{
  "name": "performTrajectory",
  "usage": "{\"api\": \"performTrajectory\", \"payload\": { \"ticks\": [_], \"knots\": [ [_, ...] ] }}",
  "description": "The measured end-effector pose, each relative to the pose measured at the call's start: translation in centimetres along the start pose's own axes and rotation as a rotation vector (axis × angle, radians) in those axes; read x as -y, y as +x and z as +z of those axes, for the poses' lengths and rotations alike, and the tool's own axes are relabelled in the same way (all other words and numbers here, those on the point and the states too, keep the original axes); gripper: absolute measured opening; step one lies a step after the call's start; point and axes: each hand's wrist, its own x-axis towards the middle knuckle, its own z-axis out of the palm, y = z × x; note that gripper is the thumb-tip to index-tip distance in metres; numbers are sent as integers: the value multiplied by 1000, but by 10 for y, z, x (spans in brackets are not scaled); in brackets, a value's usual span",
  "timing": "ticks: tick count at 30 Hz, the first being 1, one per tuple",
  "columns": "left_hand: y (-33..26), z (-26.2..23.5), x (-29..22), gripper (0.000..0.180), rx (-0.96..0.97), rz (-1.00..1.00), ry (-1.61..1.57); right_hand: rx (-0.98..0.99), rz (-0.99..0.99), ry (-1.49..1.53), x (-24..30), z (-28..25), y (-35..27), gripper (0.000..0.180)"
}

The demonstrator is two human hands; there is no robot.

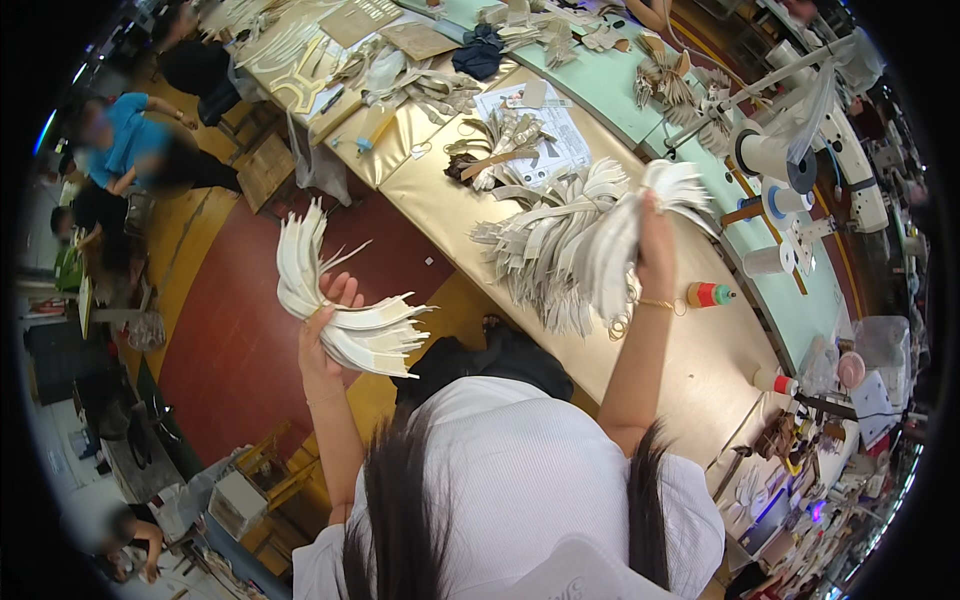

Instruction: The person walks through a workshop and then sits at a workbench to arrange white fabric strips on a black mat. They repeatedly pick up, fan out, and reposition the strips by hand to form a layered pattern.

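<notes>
My left hand (pixel 325 318) is closed round the middle of a bundle of cream fabric strips (pixel 372 335), held up over the floor left of the table. The strips fan out above and below the grip. Over the table, my right hand (pixel 655 248) grips a second bundle of white strips (pixel 612 262), its ends spreading to both sides of the fingers. Beneath and beside that bundle lies a large pile of similar strips (pixel 545 240) on the gold-covered table (pixel 660 375). Where the held bundle ends and the pile begins is hard to tell.
A red and green thread spool (pixel 708 294) stands right of my right wrist. Beyond the pile lies a printed sheet (pixel 565 140) with more pieces. Sewing machines and large thread cones (pixel 770 155) line the right side. Dark blue cloth (pixel 478 52) lies farther back. A person in blue (pixel 135 140) sits at left.
</notes>
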Motion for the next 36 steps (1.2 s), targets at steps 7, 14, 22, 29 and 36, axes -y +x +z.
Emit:
{"api": "performTrajectory", "payload": {
  "ticks": [7,14,22,29,36],
  "knots": [
    [86,63,18,56,230,-378,143,-226,-88,-807,-129,28,30,93],
    [150,194,63,52,711,-693,460,-281,-138,-732,-120,-30,4,71],
    [220,256,213,67,867,-699,788,-254,-51,-467,-107,-98,-50,43],
    [226,165,309,95,857,-465,1252,-92,2,-453,-139,-113,-59,38],
    [207,144,273,66,556,-439,1256,-124,-177,-512,-78,-106,16,31]
  ]
}}
